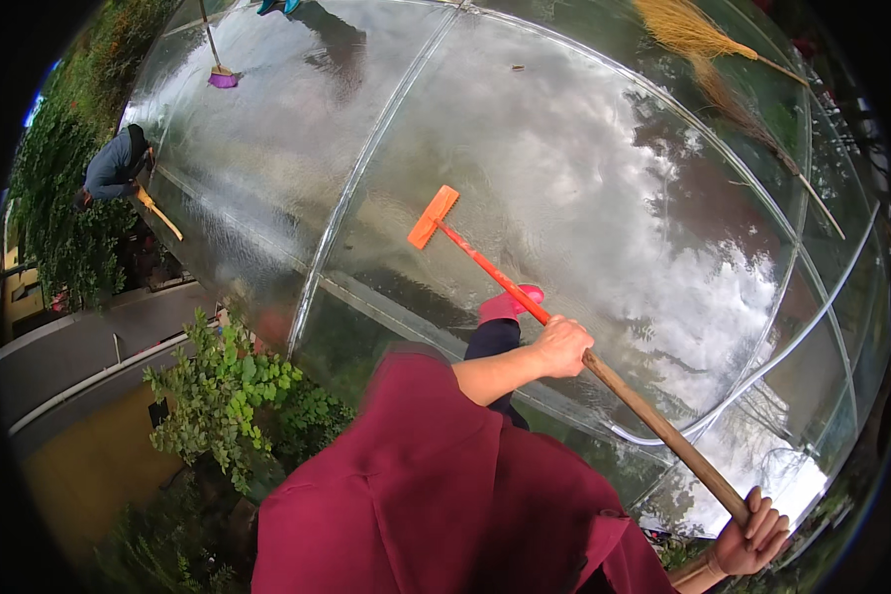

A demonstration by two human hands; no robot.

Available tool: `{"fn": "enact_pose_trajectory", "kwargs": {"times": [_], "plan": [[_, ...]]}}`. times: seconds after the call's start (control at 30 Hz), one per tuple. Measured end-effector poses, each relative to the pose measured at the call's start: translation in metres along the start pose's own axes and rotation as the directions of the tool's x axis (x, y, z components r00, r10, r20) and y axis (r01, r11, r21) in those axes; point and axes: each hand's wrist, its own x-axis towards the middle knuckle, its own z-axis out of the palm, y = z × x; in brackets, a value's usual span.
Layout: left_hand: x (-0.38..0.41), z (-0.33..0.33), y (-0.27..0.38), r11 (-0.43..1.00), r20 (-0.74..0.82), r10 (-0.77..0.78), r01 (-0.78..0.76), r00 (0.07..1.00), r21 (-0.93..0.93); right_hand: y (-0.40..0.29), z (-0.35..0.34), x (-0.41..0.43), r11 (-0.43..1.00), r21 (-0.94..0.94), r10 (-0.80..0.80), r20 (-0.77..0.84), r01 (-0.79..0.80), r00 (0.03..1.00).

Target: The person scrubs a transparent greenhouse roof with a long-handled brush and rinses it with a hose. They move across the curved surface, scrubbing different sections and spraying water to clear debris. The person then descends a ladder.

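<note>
My left hand (563,346) grips the middle of a deck brush's long handle. Lower right, my right hand (754,527) is wrapped around the end of the same wooden handle (661,423). Towards its head the shaft turns orange-red. The orange brush head (433,217), with dark bristles along its edge, rests at or just above the wet glass panels (564,163); contact cannot be told for certain. Below the shaft, my pink boot (501,306) stands on the glass, partly hidden by the handle. The front of my maroon garment covers the lower middle of the view.
Metal seams (371,145) divide the panels. A pale hose (794,341) curves on the right, near two straw brooms (702,41). At left, a person (119,163) bends with a broom (160,214). A purple-bristled broom (223,77) and blue shoes are at the top. A leafy plant (230,393) borders the glass.
</note>
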Motion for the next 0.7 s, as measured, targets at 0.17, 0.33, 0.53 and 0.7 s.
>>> {"fn": "enact_pose_trajectory", "kwargs": {"times": [0.17, 0.33, 0.53, 0.7], "plan": [[-0.091, -0.089, -0.16, 0.944, 0.152, -0.19, 0.138, 0.97, 0.3, 0.142, 0.035, -0.076, 0.957, -0.235, 0.226, 0.237, -0.17, 0.945], [-0.161, -0.041, -0.083, 0.971, -0.062, -0.176, 0.184, 0.982, 0.153, 0.063, 0.049, -0.104, 0.953, -0.257, 0.222, 0.218, -0.164, 0.95], [-0.172, 0.036, 0.028, 0.975, -0.069, -0.106, 0.09, 0.992, -0.205, -0.021, 0.058, -0.115, 1.0, 0.014, -0.016, 0.205, 0.013, 0.979], [-0.219, -0.073, -0.172, 0.987, -0.193, -0.101, 0.123, 0.976, 0.102, 0.155, 0.13, -0.133, 0.983, 0.056, 0.175, 0.028, -0.176, 0.984]]}}
